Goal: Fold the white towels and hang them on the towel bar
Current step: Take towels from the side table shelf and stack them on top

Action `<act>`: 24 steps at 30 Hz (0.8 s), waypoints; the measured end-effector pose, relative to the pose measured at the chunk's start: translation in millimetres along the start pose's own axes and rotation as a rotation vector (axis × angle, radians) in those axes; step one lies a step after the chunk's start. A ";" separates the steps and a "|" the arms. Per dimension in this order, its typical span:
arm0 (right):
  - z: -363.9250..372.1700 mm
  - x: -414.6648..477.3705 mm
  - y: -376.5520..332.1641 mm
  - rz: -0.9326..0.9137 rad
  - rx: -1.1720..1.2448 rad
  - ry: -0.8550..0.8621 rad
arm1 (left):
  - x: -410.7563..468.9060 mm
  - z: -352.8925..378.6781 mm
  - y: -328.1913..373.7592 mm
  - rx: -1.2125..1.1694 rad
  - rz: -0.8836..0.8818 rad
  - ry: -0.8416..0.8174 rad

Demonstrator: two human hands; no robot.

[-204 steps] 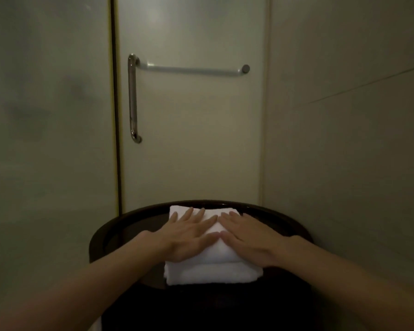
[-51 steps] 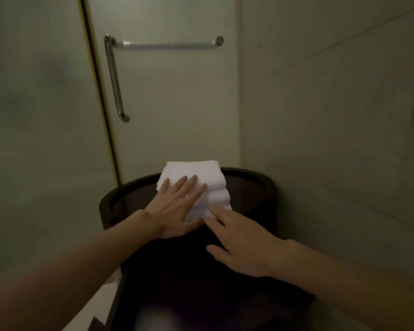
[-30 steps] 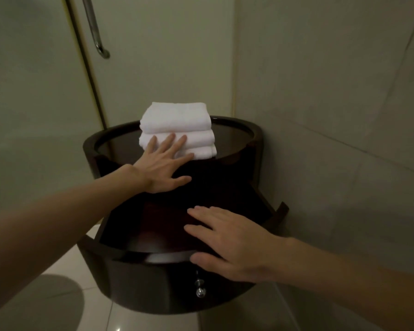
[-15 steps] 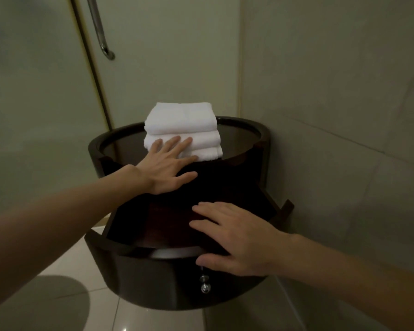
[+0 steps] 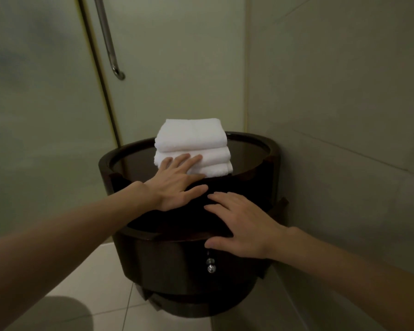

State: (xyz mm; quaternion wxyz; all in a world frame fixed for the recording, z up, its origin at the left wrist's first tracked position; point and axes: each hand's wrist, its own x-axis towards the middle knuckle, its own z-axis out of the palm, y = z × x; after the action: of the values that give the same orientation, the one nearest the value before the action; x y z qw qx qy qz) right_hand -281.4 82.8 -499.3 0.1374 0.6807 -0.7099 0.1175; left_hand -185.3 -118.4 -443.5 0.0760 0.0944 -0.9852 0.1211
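A stack of three folded white towels (image 5: 191, 137) sits on top of a dark round wooden cabinet (image 5: 268, 149). My left hand (image 5: 177, 185) lies flat, its fingertips against the front of the lower towels and its palm over the cabinet's front rim. My right hand (image 5: 244, 225) rests flat with spread fingers on the front edge of the cabinet's pulled-out drawer (image 5: 167, 231). Neither hand holds anything. The horizontal towel bar is out of view; only the vertical door handle (image 5: 108, 39) shows.
The cabinet stands in a corner, with a tiled wall (image 5: 344, 115) on the right and a frosted glass door (image 5: 177, 63) behind. A small metal knob (image 5: 210, 265) hangs from the drawer front. Pale floor tiles (image 5: 105, 283) lie below left.
The drawer has slid further into the cabinet under my right hand. The view tilted down earlier, putting the towel bar out of frame. My left hand stays against the towels.
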 end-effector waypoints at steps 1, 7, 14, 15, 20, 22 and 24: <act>2.2 4.1 2.5 0.014 0.002 0.008 | 0.0 -0.4 -0.3 -0.009 0.002 0.002; 10.3 27.1 14.4 0.085 -0.052 0.054 | 2.5 -1.8 -2.7 -0.052 0.005 0.026; 8.2 45.9 22.3 0.057 -0.079 0.085 | 1.7 1.9 -4.3 -0.017 0.031 0.053; 8.7 47.0 23.7 0.052 -0.086 0.082 | 1.9 2.5 -4.7 -0.009 0.035 0.053; 10.3 49.1 28.0 0.038 -0.110 0.072 | 2.5 1.5 -6.7 0.012 0.060 0.044; 10.0 50.5 28.6 0.038 -0.112 0.079 | 2.8 0.1 -7.1 0.011 0.063 0.039; 9.8 52.6 28.8 0.042 -0.108 0.090 | 2.6 -0.9 -7.6 0.002 0.067 0.035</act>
State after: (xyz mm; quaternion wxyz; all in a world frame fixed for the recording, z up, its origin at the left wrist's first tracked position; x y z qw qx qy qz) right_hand -312.3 31.5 -489.2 0.2035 0.6514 -0.7223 0.1123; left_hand -186.2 -125.8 -440.5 0.0888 0.0593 -0.9863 0.1260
